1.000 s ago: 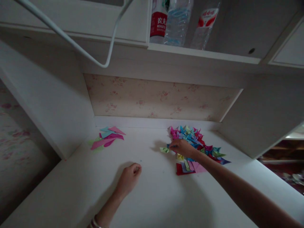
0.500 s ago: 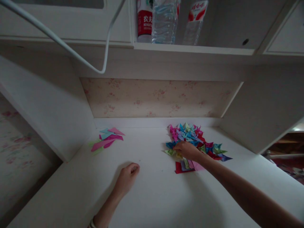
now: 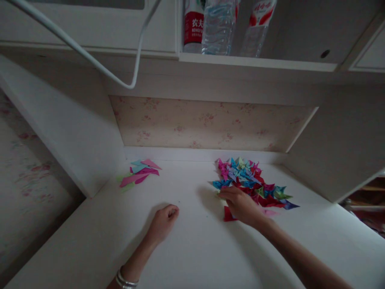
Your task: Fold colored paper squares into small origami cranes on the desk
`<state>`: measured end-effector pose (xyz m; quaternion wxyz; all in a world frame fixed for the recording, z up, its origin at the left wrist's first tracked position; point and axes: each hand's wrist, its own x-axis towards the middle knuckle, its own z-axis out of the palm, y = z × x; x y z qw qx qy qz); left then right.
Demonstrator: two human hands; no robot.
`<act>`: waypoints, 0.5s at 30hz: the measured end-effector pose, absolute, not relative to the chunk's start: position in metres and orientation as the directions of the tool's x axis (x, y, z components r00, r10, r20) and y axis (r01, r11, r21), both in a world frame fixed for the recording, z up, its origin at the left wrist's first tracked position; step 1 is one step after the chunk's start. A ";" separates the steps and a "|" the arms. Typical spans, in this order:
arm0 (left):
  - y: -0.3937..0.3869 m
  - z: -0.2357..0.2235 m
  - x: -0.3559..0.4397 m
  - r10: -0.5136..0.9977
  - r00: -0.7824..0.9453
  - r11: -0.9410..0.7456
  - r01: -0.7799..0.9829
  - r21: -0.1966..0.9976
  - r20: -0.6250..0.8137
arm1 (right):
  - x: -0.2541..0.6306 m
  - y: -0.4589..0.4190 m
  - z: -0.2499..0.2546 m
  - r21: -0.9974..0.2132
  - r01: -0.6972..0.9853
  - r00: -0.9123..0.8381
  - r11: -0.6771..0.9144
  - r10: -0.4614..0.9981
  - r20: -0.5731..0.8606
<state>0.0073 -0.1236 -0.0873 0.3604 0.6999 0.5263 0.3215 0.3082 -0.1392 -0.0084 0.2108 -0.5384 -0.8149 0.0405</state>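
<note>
My right hand [image 3: 240, 204] has its fingers drawn together at the light green folded paper [image 3: 217, 195], which shows by their tips, but I cannot tell if they pinch it. Just beyond this hand lie many colourful folded papers [image 3: 240, 172]; well to its left, my left hand [image 3: 165, 221] is curled closed.

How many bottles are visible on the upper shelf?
3: a red-labelled bottle at left, a ridged clear bottle in the middle, a red-and-white-labelled bottle at right. More may be hidden behind.
</note>
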 end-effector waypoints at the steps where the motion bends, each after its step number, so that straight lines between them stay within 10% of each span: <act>1: -0.124 -0.087 0.007 0.967 0.243 -0.191 0.501 0.844 0.075 | 0.298 -0.150 -0.013 -0.388 0.816 -0.321 0.429 0.894 0.313; 6: -0.125 -0.088 0.008 0.962 0.244 -0.235 0.518 0.822 0.121 | 0.246 -0.191 -0.055 -0.784 0.560 -0.262 0.266 0.955 0.137; 15: -0.128 -0.097 0.011 0.965 0.240 -0.233 0.595 0.769 0.106 | 0.217 -0.201 -0.083 -0.740 0.593 -0.245 0.319 0.946 0.212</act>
